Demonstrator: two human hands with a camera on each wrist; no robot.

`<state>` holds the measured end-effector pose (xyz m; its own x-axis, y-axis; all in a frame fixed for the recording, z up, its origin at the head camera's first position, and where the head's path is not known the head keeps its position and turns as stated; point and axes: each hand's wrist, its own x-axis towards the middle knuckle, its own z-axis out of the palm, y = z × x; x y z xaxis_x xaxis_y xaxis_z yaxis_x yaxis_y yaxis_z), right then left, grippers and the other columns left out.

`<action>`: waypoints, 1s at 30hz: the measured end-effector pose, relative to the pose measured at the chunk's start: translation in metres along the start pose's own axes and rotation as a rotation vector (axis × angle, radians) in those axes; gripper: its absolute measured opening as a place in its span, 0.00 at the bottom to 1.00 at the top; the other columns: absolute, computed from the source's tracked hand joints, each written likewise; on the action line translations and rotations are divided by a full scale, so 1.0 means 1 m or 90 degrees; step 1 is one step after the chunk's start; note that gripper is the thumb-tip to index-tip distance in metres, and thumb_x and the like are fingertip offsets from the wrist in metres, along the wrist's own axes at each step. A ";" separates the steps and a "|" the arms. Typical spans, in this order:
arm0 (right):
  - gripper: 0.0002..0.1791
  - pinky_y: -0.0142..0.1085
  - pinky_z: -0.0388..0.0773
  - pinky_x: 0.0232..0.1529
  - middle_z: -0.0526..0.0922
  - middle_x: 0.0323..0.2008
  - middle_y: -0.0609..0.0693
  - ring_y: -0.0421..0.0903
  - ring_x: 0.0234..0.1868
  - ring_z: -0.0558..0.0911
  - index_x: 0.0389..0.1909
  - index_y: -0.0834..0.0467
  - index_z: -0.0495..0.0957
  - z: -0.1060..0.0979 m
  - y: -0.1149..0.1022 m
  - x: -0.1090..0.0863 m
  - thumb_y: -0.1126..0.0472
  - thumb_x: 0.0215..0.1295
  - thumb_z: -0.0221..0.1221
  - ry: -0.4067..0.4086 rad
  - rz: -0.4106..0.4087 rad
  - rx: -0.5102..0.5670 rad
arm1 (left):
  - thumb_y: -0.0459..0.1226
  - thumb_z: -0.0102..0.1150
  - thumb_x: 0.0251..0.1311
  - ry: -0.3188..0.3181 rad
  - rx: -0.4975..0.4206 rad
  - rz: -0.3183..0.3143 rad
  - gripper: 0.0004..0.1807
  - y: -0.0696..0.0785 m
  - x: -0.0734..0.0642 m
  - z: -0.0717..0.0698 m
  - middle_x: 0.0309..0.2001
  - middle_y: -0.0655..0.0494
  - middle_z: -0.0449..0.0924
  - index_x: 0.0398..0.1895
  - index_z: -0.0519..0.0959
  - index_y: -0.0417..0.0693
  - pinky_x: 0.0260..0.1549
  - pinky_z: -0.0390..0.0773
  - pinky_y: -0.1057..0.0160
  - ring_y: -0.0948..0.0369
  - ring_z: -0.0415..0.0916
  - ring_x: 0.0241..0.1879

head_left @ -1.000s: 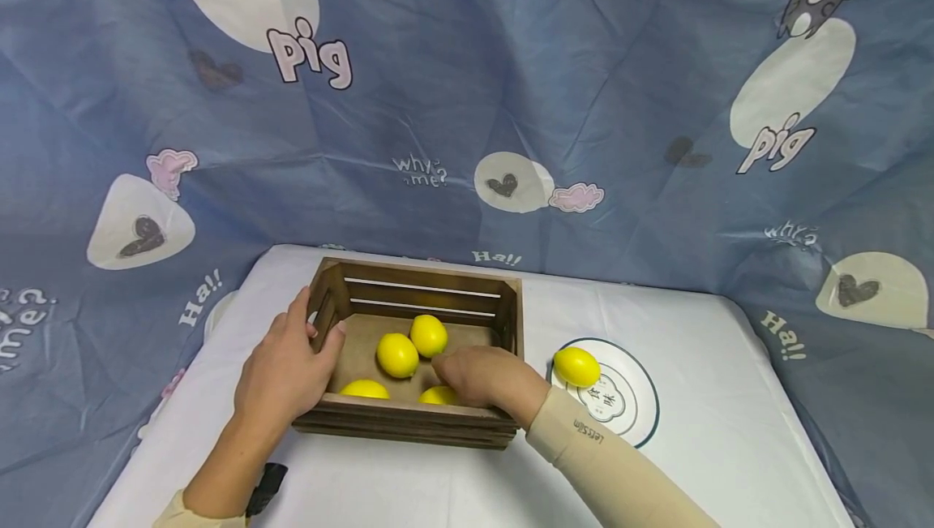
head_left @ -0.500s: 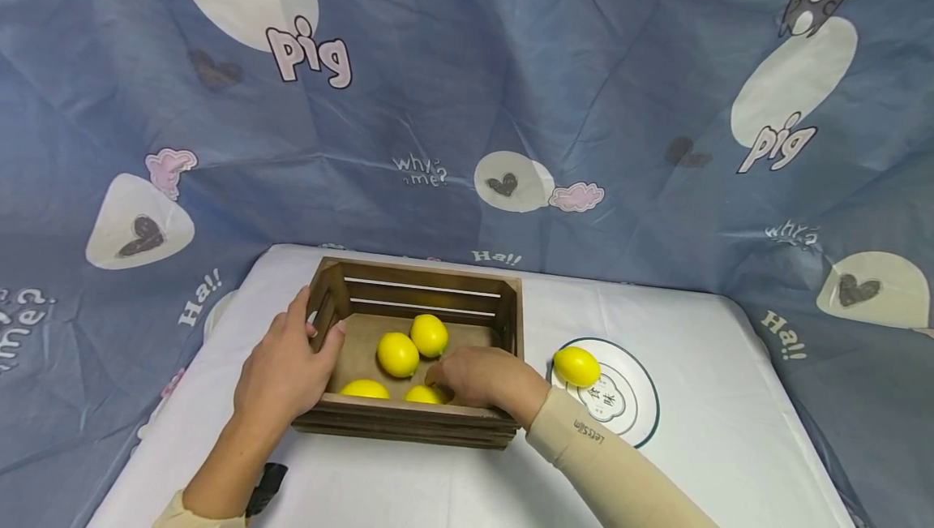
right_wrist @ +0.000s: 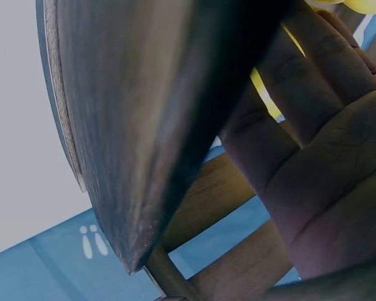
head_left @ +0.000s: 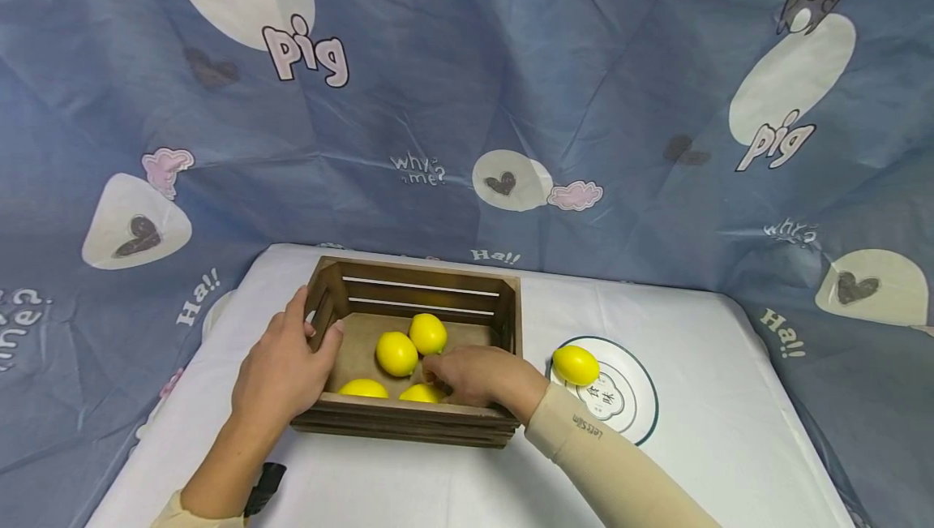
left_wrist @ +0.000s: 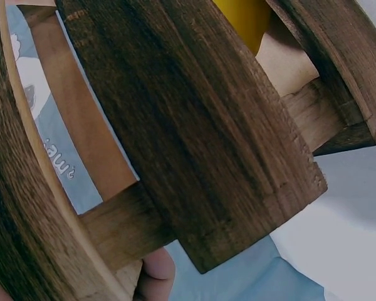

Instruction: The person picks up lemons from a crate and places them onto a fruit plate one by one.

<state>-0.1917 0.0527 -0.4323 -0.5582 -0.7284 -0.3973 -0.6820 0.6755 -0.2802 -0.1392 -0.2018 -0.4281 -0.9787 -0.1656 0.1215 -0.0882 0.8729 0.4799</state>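
A brown wooden slatted crate [head_left: 409,422] stands on the white-covered table with several lemons inside. My left hand [head_left: 280,366] grips its left end, thumb on the inner side; part of that grip shows in the left wrist view beside the slats [left_wrist: 200,125]. Down in the crate's right part is my right hand [head_left: 474,374], its fingers against the front lemon [head_left: 421,393]. The right wrist view has the fingers [right_wrist: 301,81] rather straight, with yellow showing between them. Two lemons [head_left: 397,354] touch near the middle, and another lemon [head_left: 363,388] lies front left, partly hidden by the front wall.
Right of the crate a white plate [head_left: 642,406] with a dark rim bears one lemon [head_left: 576,366] at its left edge. Behind the table hangs a blue printed cloth [head_left: 627,106]. A black strap-like object [head_left: 266,487] is by the left wrist.
The front lemon by my right hand has shifted left inside the crate, and the right fingertips have moved slightly left. My left hand has stayed on the crate's end.
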 end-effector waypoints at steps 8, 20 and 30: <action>0.24 0.27 0.74 0.39 0.82 0.38 0.40 0.36 0.34 0.76 0.60 0.42 0.76 0.001 0.003 0.003 0.60 0.62 0.64 -0.003 -0.082 -0.011 | 0.63 0.40 0.66 -0.004 0.000 -0.005 0.45 -0.001 0.000 0.000 0.41 0.46 0.74 0.76 0.49 0.44 0.25 0.72 0.49 0.49 0.75 0.31; 0.12 0.30 0.73 0.41 0.80 0.37 0.34 0.35 0.35 0.74 0.45 0.44 0.83 0.001 0.002 0.002 0.59 0.61 0.65 -0.037 -0.024 0.023 | 0.62 0.41 0.66 -0.001 -0.006 -0.003 0.44 -0.001 0.000 -0.001 0.40 0.47 0.74 0.76 0.49 0.44 0.24 0.72 0.50 0.50 0.75 0.30; 0.06 0.37 0.74 0.38 0.78 0.33 0.38 0.39 0.33 0.75 0.39 0.45 0.81 0.000 -0.001 0.001 0.51 0.62 0.62 -0.065 0.074 0.007 | 0.62 0.40 0.66 -0.008 -0.007 -0.006 0.45 -0.002 0.000 0.000 0.43 0.45 0.74 0.77 0.48 0.44 0.25 0.72 0.49 0.48 0.76 0.33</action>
<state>-0.1914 0.0512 -0.4327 -0.5820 -0.6302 -0.5139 -0.6100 0.7563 -0.2367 -0.1388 -0.2034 -0.4290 -0.9801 -0.1675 0.1065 -0.0948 0.8667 0.4898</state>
